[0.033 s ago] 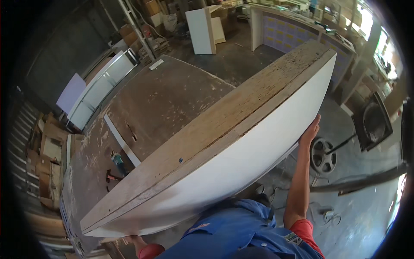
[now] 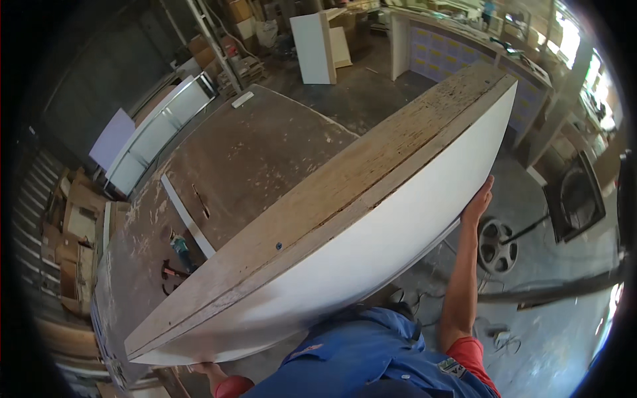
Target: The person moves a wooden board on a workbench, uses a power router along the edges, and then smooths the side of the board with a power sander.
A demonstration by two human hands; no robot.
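Note:
A large thick panel (image 2: 398, 219) with a white face and a bare wooden edge stands tilted on its side in front of me, running from lower left to upper right. My right hand (image 2: 476, 201) grips its right side, fingers closed against the rim. At the lower left end, my left hand (image 2: 208, 370) holds the panel from beneath; its fingers are partly hidden by the white face. Beyond the panel, a brown worktable (image 2: 265, 139) bears a narrow white strip (image 2: 188, 215), a green-and-dark power tool (image 2: 180, 251) and a hammer (image 2: 171, 270).
A pedestal fan (image 2: 574, 196) and a spoked wheel (image 2: 497, 245) are at right, with cables on the floor. White-faced boards (image 2: 314, 50) stand at the back. A long bench (image 2: 458, 33) runs along the far right. Wooden offcuts (image 2: 78, 229) are piled at left.
The surroundings have shifted very slightly in the picture. Both hands keep the same hold on the panel.

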